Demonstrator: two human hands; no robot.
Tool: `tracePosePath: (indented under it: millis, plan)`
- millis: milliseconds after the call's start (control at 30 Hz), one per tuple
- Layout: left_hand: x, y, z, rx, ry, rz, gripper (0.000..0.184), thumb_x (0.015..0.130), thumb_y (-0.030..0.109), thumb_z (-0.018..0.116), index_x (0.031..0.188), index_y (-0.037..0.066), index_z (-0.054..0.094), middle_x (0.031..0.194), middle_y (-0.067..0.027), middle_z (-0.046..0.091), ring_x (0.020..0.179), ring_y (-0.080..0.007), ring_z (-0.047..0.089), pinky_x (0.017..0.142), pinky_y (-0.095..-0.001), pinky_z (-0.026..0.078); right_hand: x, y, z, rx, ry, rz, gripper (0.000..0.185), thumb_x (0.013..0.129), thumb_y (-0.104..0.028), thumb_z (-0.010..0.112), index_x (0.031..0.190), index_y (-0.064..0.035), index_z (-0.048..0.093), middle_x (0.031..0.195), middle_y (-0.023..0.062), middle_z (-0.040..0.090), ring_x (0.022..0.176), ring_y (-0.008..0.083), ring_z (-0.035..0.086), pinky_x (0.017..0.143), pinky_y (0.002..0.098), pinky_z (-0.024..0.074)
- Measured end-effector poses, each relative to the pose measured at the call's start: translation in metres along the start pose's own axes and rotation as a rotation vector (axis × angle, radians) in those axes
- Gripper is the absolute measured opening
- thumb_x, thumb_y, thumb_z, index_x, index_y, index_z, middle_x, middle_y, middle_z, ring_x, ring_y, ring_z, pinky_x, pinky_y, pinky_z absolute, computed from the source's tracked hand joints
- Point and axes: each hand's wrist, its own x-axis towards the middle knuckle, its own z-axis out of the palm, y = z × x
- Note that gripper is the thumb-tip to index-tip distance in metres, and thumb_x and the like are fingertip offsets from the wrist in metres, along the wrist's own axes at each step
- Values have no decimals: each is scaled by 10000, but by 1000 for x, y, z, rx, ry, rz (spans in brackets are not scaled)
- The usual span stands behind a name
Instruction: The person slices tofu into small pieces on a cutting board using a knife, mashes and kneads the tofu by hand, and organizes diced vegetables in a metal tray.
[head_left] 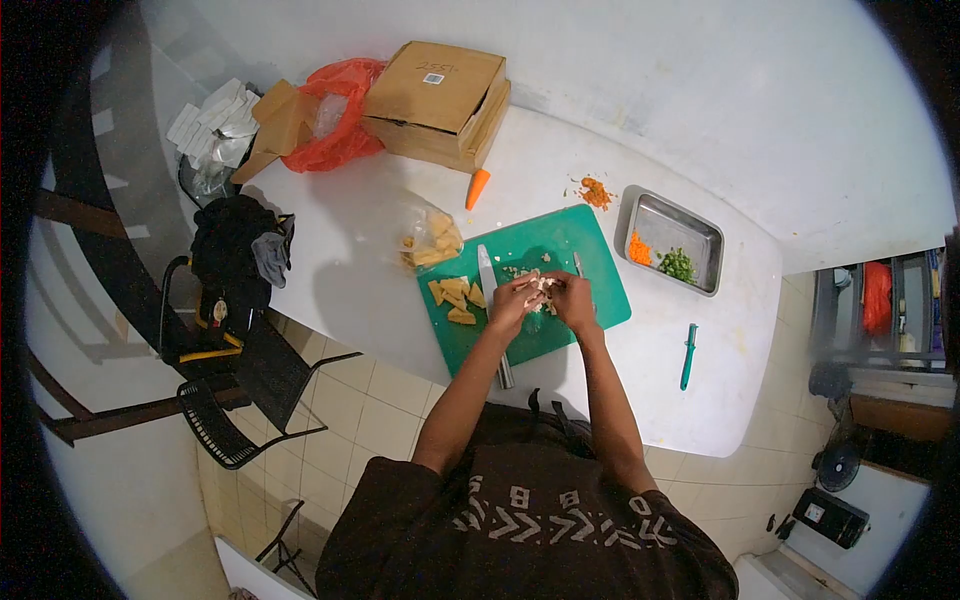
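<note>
Over the green cutting board [590, 235], my left hand [510, 305] and my right hand [573, 300] meet with fingers closed around small pale crumbly pieces [541, 291], whose kind I cannot make out. Similar bits lie on the board behind my fingers. A large knife [487, 268] rests beside my left hand, its handle passing under the wrist towards the board's front edge. Partly hidden by my right hand is a slim metal blade [578, 264]. Yellowish cut chunks [456, 297] lie left of the knife. A clear plastic bag [432, 230] of like chunks overlaps the board's back left corner.
A metal tray [719, 250] holds diced carrot [638, 248] and chopped greens [678, 264]. A green peeler [689, 357] lies at right. Behind the board are a carrot [478, 188], orange peelings [595, 193], a cardboard box [435, 95] and a red bag [340, 150]. A black chair [255, 385] stands left.
</note>
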Motion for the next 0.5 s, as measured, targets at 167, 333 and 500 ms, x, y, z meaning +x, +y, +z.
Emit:
tracePosePath:
  millis: [167,333,500]
  plan:
    - [4,-1,-5,83,86,49,317,943,66,658,1244,-33,642,1176,-140,663,983,-203,687,871,-308,597,-1,-2,-9,197,-70,11,305,884,-28,624,1180,15,684,1040,179,730,900,243,704,795,333,540]
    - [3,2,8,361,145,185,329,881,85,733,1182,-36,680,1124,-130,708,947,-186,697,830,-300,575,-4,5,-6,553,-188,162,427,918,-2,558,1338,76,568,1234,136,664,1061,196,647,908,276,502]
    - [-4,9,16,726,206,440,321,820,88,778,1117,-15,715,1050,-124,749,930,-194,711,802,-320,555,-9,1,-5,924,-223,387,481,932,32,495,1412,68,485,1275,129,637,1058,165,639,931,265,507]
